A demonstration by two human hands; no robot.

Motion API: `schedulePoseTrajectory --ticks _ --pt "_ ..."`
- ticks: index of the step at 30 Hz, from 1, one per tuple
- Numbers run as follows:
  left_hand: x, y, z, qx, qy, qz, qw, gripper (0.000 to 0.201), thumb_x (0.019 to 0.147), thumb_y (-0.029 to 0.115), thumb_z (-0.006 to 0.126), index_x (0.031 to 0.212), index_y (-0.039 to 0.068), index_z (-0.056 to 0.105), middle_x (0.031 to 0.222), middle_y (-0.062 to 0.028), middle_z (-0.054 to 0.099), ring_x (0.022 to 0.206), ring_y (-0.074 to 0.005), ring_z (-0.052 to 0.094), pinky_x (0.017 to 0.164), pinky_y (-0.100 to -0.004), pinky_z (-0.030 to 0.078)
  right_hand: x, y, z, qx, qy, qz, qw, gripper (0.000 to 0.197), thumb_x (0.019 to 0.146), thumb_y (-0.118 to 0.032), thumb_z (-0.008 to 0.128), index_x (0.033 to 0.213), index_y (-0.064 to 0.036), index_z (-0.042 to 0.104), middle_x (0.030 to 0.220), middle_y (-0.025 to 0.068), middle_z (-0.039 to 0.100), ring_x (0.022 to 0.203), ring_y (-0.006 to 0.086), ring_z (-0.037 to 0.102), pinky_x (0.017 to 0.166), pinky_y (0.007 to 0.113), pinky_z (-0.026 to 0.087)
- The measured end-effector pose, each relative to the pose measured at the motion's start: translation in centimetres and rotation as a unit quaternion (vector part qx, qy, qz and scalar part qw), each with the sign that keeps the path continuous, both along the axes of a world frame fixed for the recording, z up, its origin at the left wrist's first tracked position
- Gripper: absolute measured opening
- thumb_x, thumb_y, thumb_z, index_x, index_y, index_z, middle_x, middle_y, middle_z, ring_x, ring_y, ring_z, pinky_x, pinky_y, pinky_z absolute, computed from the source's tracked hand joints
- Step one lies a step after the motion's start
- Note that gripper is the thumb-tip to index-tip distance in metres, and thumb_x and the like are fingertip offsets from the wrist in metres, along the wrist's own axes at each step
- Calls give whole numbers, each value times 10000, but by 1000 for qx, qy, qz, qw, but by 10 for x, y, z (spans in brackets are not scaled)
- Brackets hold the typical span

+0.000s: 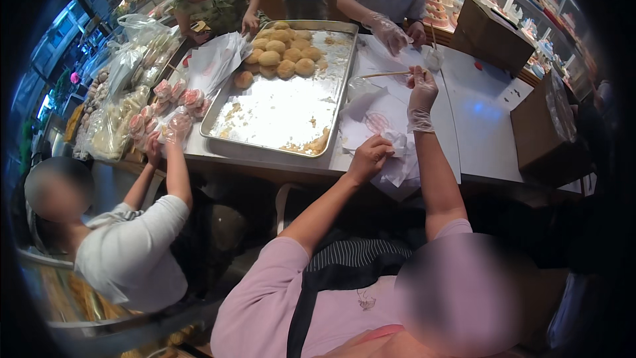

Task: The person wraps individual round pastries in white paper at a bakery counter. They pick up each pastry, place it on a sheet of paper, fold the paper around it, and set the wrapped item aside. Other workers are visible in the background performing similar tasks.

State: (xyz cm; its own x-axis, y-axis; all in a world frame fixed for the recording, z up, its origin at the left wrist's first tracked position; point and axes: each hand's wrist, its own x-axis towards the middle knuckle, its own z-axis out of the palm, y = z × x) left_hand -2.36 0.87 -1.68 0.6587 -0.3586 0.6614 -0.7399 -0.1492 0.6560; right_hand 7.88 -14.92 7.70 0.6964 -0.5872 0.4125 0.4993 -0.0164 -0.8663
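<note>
My right hand [423,89] wears a clear plastic glove. Its fingers pinch a thin wooden stick [384,74] that points left over the papers. My bare left hand [371,159] is closed on the edge of a white paper sheet [396,142], lower and to the left. Beneath both hands lie loose white papers [358,131], some with a reddish print. To the left is a large metal tray [265,109] with crumbs and a heap of round golden pastries [281,50] at its far end.
Across the table a co-worker's gloved hand [391,36] is over white paper. At left, another person's hands [169,134] are at red-and-white wrapped packets [192,98]. Filled plastic bags [122,103] crowd the left end. Cardboard boxes [493,36] stand at right.
</note>
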Motion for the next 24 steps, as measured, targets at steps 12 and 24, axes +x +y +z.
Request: schedulePoseTrajectory --ticks 12,24 --pt "0 0 -1 7 1 0 1000 85 805 31 659 883 40 690 914 -80 662 836 -280 651 983 -383 470 -53 -47 -10 161 -8 1 987 294 987 -256 552 899 6 653 639 -26 531 554 65 450 544 202 372" --pt "-3 -3 6 22 1 6 1000 67 823 62 666 880 44 697 897 -71 659 819 -267 651 982 -393 475 -160 -69 -34 54 82 -7 995 249 986 -206 552 892 12 628 680 -3 530 601 72 457 568 212 383"
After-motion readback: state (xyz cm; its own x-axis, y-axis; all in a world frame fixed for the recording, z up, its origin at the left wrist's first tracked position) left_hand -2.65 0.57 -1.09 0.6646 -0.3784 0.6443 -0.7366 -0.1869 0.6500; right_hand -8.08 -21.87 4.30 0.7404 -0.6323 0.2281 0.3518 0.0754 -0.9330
